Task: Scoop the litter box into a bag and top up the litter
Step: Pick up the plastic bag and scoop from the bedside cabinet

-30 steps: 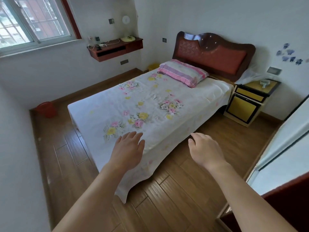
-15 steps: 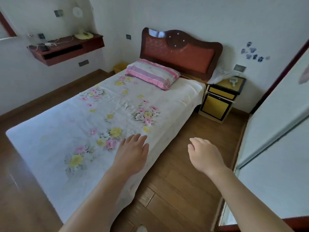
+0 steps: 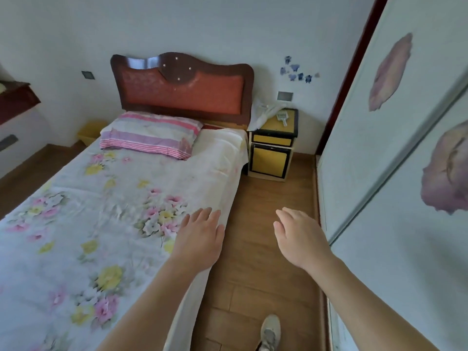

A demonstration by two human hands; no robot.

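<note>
A small pale litter scoop [image 3: 282,117] lies on top of the yellow nightstand [image 3: 271,158] at the far end of the aisle, beside a crumpled white plastic bag [image 3: 260,112]. No litter box is in view. My left hand [image 3: 198,238] hovers palm down over the right edge of the bed, fingers apart, holding nothing. Over the wooden floor, my right hand [image 3: 298,236] is held out with fingers apart and nothing in it. Both hands are far short of the nightstand.
The bed [image 3: 106,211] with a floral sheet and striped pillow [image 3: 149,134] fills the left. A wardrobe with sliding doors [image 3: 395,173] lines the right. A narrow wooden floor aisle [image 3: 268,214] runs between them. My shoe [image 3: 270,330] shows at the bottom. A yellow bin [image 3: 90,130] stands beyond the bed.
The view has swung right and moved forward along the bed; the window has left the frame, the wardrobe now fills the right. Both hands stay out in front, empty.
</note>
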